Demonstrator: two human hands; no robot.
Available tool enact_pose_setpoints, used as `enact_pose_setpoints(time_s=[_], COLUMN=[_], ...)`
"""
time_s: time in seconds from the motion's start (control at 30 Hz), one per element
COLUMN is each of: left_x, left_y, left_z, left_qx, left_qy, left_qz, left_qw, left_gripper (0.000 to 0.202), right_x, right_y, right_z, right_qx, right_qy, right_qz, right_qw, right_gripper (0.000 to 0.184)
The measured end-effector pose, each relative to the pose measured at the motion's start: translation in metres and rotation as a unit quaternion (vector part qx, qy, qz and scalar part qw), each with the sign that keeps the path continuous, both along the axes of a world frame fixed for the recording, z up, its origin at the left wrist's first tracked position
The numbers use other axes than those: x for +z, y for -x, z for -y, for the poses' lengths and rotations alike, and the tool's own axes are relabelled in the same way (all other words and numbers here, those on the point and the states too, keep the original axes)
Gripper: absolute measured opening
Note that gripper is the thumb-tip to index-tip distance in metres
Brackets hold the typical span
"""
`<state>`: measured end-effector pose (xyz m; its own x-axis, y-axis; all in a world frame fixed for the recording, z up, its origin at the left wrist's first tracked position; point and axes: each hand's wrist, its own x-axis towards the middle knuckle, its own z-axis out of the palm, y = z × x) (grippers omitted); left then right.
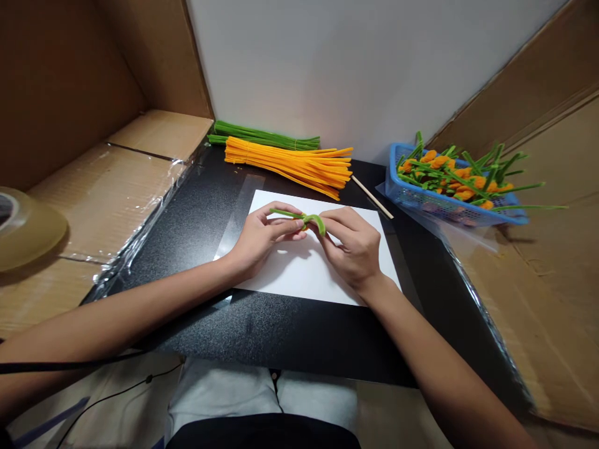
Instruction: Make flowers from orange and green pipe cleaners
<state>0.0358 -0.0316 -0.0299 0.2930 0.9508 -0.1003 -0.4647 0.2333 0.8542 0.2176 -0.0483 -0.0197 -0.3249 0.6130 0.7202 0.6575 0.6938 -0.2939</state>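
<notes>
Nearest, pale trousers (224,386) cover my lap beneath the front edge of the black tabletop (262,330), whose finely speckled surface gleams toward the left. A broad black strip between that edge and the smooth white sheet (304,274) gives my wrists room to move; narrower margins flank the sheet, with a glossy strip of clear tape (238,212) along its left side. Above the sheet, my left grip (259,240) is closed, thumb against fingers, on a fuzzy green piece (319,223), whose straight end projects leftward. My right grip (349,240) pinches the piece near its other end, which bends in a thick, rounded hook; a fleck of orange shows beneath. Well to the left, a wide, amber-toned tape roll (37,231) rests on corrugated cardboard (140,174). Beyond the sheet lies a bundle of orange stems (285,163), fuzzy and splayed at the right, a slim pale stick (374,198) slanting from beside that end. Farther back, a bundle of green stems (266,136) lies near the smooth, greyish wall (350,75). At far right, a blue lattice basket (421,198) holds orange heads (463,194) among green stems, several tips overhanging its rim.
</notes>
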Motion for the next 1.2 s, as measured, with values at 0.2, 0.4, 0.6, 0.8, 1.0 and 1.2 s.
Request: enact_pose_setpoints(time_s=[0.2, 0.4, 0.6, 0.8, 1.0, 1.2], left_x=[0.001, -0.001, -0.011, 0.003, 0.008, -0.002], left_y=[-0.001, -0.001, -0.001, 0.004, 0.016, 0.018], left_z=[0.001, -0.001, -0.002, 0.004, -0.009, -0.02], left_qx=[-0.011, -0.017, 0.002, 0.043, 0.076, 0.096], left_qy=[0.011, -0.014, -0.043, -0.174, -0.524, -0.66], left_qz=[-0.003, -0.025, -0.046, -0.121, -0.268, -0.293], left_qw=[1.0, 0.999, 0.998, 0.976, 0.805, 0.685], left_gripper=[0.021, 0.022, 0.025, 0.019, 0.018, 0.016], right_x=[0.0, 0.002, 0.002, 0.013, 0.026, 0.025], right_y=[-0.001, -0.002, -0.001, 0.008, 0.008, 0.008], right_z=[0.001, 0.004, 0.005, 0.009, 0.009, 0.01], right_qx=[-0.015, -0.018, 0.005, -0.003, 0.074, 0.056], right_qy=[-0.007, -0.047, -0.015, 0.12, 0.424, 0.577], right_qz=[0.0, 0.015, 0.008, -0.124, -0.28, -0.326], right_qw=[1.0, 0.999, 1.0, 0.985, 0.858, 0.747], right_gripper=[0.021, 0.02, 0.021, 0.018, 0.03, 0.039])
